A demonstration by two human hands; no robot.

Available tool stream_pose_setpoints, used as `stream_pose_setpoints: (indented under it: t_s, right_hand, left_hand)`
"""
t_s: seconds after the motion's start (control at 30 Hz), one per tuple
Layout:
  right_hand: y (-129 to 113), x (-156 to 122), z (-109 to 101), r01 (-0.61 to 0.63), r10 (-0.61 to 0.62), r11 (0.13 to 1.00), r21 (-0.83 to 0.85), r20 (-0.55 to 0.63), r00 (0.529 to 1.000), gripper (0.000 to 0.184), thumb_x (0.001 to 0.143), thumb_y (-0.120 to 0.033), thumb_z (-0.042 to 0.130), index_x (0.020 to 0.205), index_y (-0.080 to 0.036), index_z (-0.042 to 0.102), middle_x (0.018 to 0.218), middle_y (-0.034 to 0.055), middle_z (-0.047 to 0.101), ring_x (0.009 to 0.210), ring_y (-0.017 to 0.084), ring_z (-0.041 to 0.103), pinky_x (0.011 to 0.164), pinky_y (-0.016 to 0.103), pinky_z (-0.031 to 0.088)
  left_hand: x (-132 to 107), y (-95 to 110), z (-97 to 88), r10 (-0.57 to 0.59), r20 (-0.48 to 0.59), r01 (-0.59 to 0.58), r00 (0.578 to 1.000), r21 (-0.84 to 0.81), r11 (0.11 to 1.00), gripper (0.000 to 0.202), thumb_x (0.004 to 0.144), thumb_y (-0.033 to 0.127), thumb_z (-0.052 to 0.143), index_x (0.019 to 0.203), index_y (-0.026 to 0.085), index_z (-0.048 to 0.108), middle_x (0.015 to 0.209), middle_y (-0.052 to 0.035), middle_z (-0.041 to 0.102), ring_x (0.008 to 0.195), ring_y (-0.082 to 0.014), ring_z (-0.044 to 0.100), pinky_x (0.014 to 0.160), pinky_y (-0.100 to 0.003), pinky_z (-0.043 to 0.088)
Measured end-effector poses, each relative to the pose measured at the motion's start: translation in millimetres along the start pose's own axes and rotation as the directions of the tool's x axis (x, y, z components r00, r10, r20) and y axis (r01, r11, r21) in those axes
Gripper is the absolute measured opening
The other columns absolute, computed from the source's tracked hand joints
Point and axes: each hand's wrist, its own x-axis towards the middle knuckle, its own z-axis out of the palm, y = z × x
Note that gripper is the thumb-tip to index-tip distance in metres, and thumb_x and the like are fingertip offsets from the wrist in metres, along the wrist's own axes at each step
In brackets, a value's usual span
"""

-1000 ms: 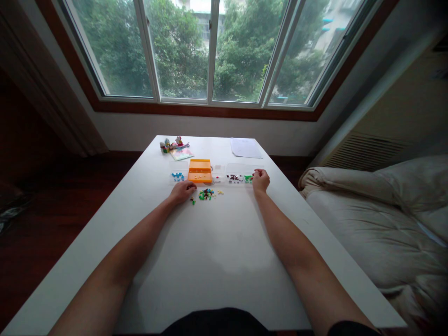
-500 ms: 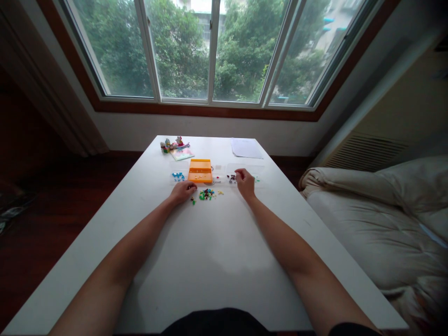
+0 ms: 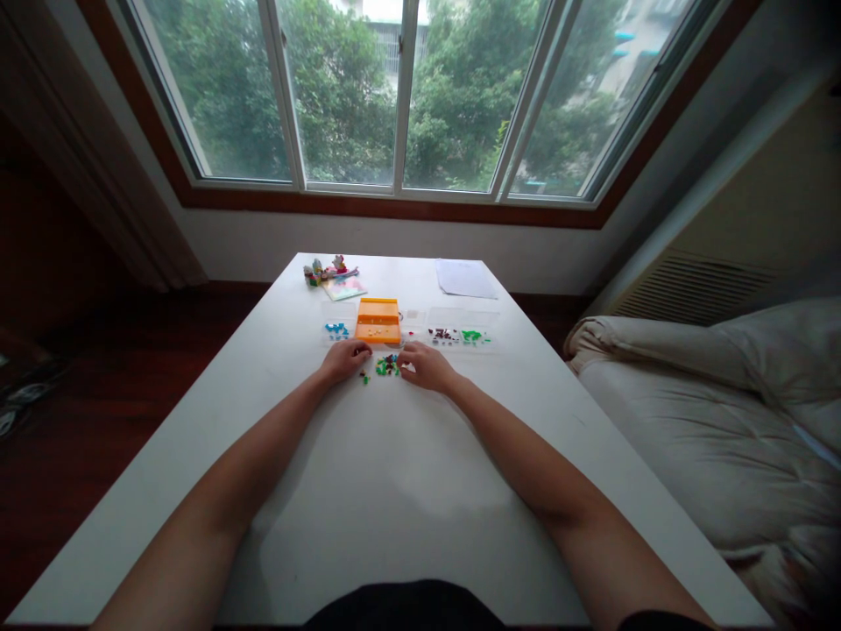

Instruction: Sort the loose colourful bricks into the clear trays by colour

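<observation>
- Right hand (image 3: 426, 365): comes in from the right, back of the hand upward, at the right edge of the mixed pile of small pieces (image 3: 386, 366). Fingers bent and pointing left, tips at the pieces.
- Right grip: partly curled, thumb side low. Cannot tell whether a piece is pinched between the tips; they are too small and partly hidden.
- Left hand (image 3: 345, 359): lies to the left of the pile, near the front of the orange case (image 3: 378, 331). Fingers curled inward, tips pointing right.
- Left grip: looks mostly folded; a dark spot shows by the fingertips. Cannot tell if that is a held piece or shadow.
- Pile: on the white surface (image 3: 394, 491), between the two hands, in front of the orange case. Green, brown, yellow and blue pieces mixed. A few stray pieces (image 3: 365, 378) sit apart, to its left and nearer the person.
- Orange case: open, a few light bits in its near half.
- Left of it, blue pieces (image 3: 337, 330) in a clear compartment.
- Right of it, brown pieces (image 3: 442, 334), then green pieces (image 3: 473, 336) beside them, in a clear tray (image 3: 462, 315).
- Far end: small figures (image 3: 321, 270) and a pale card (image 3: 345, 288) at left; white paper (image 3: 466, 278) at right.
</observation>
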Motion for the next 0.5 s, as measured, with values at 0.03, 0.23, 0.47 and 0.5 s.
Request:
stream_pose_setpoints:
  t_s: [0.03, 0.23, 0.47, 0.5]
  right_hand:
    - [0.3, 0.0, -0.7, 0.014, -0.014, 1.0, -0.008, 0.005, 1.0, 0.007, 0.085, -0.021, 0.065, 0.091, -0.022, 0.07, 0.094, 0.0053, 0.065, 0.095, 0.019, 0.056, 0.081, 0.027, 0.042]
    - [2.4, 0.0, 1.4, 0.071, -0.07, 0.997, -0.039, 0.029, 0.997, 0.013, 0.086, -0.025, 0.069, 0.099, -0.022, 0.071, 0.096, 0.0066, 0.065, 0.097, 0.021, 0.055, 0.086, 0.031, 0.043]
    - [2.0, 1.4, 4.1, 0.099, -0.098, 0.995, -0.02, 0.033, 0.995, 0.021, 0.087, -0.023, 0.069, 0.108, -0.023, 0.072, 0.1, 0.0068, 0.065, 0.1, 0.021, 0.056, 0.09, 0.033, 0.044]
    - [1.6, 1.5, 3.9, 0.099, -0.099, 0.995, -0.015, 0.033, 0.995, 0.021, 0.087, -0.022, 0.069, 0.108, -0.024, 0.072, 0.1, 0.0068, 0.065, 0.1, 0.021, 0.056, 0.09, 0.033, 0.045]
  left_hand:
    - [0.1, 0.0, 0.0, -0.001, -0.001, 0.001, 1.0, 0.004, 1.0, 0.026, 0.087, 0.036, 0.056, 0.094, 0.021, 0.077, 0.092, -0.0043, 0.073, 0.081, -0.0189, 0.062, 0.073, -0.028, 0.045]
    - [-0.4, 3.8, -2.3, -0.002, 0.002, 0.002, 1.0, 0.033, 0.999, 0.026, 0.088, 0.036, 0.056, 0.095, 0.021, 0.077, 0.093, -0.0046, 0.074, 0.082, -0.0189, 0.063, 0.074, -0.028, 0.046]
    - [-0.4, 4.7, -3.3, 0.01, 0.005, -0.01, 1.0, 0.036, 0.999, 0.026, 0.088, 0.035, 0.056, 0.094, 0.021, 0.077, 0.094, -0.0045, 0.073, 0.084, -0.0191, 0.063, 0.076, -0.028, 0.047]
    - [-0.3, 4.6, -3.3, 0.01, 0.007, -0.01, 1.0, 0.037, 0.999, 0.026, 0.088, 0.035, 0.056, 0.094, 0.021, 0.077, 0.094, -0.0045, 0.073, 0.084, -0.0191, 0.063, 0.076, -0.028, 0.046]
